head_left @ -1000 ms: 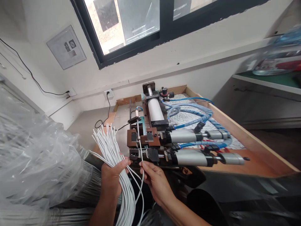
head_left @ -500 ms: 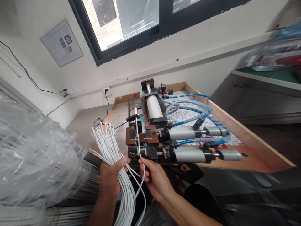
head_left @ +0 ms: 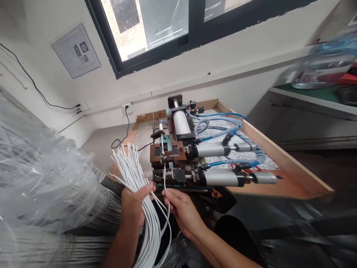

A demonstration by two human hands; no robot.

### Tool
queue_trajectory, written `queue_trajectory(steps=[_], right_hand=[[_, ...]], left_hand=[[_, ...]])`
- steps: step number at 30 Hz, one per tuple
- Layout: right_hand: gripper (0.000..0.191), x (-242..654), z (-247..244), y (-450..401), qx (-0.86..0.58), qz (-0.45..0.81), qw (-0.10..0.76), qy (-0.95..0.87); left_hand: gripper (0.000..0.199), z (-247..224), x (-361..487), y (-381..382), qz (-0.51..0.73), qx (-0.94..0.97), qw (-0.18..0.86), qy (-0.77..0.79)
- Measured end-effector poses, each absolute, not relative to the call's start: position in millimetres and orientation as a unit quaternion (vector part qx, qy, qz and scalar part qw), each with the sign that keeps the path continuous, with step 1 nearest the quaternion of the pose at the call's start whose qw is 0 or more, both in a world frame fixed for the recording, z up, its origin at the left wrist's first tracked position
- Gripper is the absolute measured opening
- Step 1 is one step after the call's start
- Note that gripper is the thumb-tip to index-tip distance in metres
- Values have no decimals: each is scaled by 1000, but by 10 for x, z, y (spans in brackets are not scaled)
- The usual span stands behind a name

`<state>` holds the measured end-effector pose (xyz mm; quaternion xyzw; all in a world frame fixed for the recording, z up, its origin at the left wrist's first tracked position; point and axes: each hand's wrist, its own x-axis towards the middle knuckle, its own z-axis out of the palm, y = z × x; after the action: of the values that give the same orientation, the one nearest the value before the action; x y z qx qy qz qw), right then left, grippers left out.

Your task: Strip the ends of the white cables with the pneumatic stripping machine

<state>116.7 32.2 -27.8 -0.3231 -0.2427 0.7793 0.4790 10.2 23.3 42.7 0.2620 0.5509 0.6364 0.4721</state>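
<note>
My left hand (head_left: 136, 203) is closed around a thick bundle of white cables (head_left: 149, 219), whose cut ends fan out above the thumb. Pinched between the thumb and fingers of my right hand (head_left: 178, 208) is a single white cable (head_left: 164, 182). Its upper end points up at the jaws of a pneumatic wire-stripping machine (head_left: 169, 152), and a small reddish tip shows there. Both hands are just in front of the machine, side by side. The cable's lower part loops down beside the bundle.
Silver air cylinders (head_left: 221, 177) stick out to the machine's right, with blue air hoses (head_left: 231, 128) behind them. A wooden rim (head_left: 290, 163) edges the bench. Plastic-wrapped cable bundles (head_left: 41, 178) are heaped at left. A green-topped shelf (head_left: 312, 93) carries a plastic bottle at right.
The cable in my right hand has come down from the machine's upper jaws, and its reddish tip now shows. My right hand has moved slightly back. The left hand keeps its grip on the bundle.
</note>
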Motion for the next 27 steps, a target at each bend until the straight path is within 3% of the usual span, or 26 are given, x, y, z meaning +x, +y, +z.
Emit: queue_trajectory(steps=[10,19,27], right_hand=[[28,1238,-373,139,-334,727,460,-385],[32,1347,-421,34,-312,736,388,-458],[32,1474,-398,-88,-327,711,374,-498]], left_hand=[[26,320,76,191,629,273,475,551],[22,344,125,139,617,293,487,544],[20,204,130,62,642,311,444,542]])
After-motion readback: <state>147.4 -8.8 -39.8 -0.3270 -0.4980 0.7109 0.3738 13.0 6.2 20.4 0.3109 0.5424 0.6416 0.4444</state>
